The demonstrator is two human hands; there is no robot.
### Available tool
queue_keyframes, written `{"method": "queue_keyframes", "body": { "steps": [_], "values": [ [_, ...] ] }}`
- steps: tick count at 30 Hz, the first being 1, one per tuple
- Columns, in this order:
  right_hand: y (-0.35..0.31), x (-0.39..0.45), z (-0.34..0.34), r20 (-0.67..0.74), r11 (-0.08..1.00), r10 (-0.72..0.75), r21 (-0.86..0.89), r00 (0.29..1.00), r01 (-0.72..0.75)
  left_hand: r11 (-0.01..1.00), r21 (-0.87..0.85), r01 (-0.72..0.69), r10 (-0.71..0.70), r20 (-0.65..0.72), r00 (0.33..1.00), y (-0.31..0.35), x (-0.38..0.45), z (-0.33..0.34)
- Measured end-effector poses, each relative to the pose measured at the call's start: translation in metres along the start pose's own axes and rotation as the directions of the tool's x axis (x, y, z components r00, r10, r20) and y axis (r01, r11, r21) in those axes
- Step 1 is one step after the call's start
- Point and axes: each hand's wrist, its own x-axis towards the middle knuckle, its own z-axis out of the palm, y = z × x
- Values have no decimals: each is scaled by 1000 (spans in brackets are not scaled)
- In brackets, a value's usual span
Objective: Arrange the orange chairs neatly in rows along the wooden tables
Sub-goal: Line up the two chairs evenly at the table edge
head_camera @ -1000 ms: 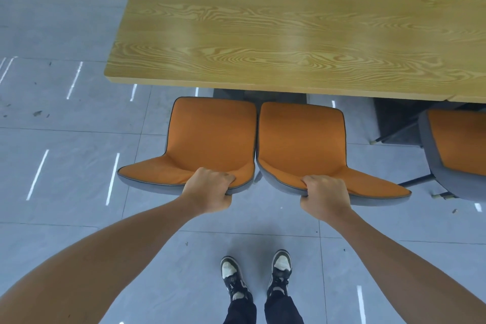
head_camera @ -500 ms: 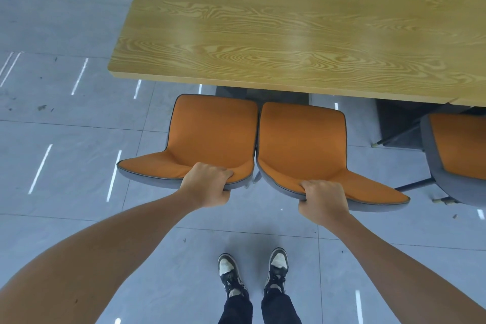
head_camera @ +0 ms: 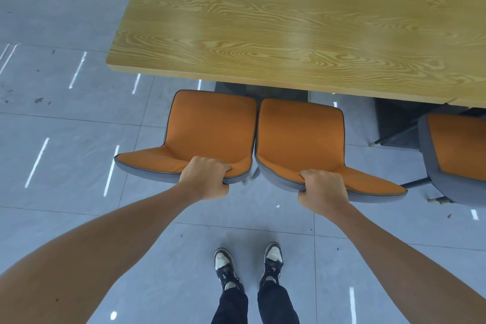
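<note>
The left grip (head_camera: 203, 177) is clamped on the left chair's (head_camera: 207, 129) backrest top, the right grip (head_camera: 322, 188) on the right chair's (head_camera: 302, 137). Both chairs stand touching side by side, just before the counter (head_camera: 289, 29) edge.

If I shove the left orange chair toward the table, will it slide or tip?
The left chair probably slides: the floor tiles look glossy. Pushing high on the backrest, where the left hand grips, might rock it forward. Its padded rim dents under the fingers, so expect slight give.

Bright, even light; glare streaks the floor (head_camera: 79, 218), edges perhaps slightly bowed.
</note>
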Motion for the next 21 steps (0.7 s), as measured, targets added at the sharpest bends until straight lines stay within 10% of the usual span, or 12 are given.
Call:
{"method": "queue_keyframes", "body": {
  "steps": [13, 21],
  "values": [
    [-1, -2, -12, 52, 996, -43, 82, 998, 39, 991, -62, 115, -102, 179, 979, 5, 3, -12],
    [-16, 0, -16, 20, 994, 61, 88, 998, -63, 991, -99, 90, -84, 65, 994, 7, 2, -6]
  ]
}}
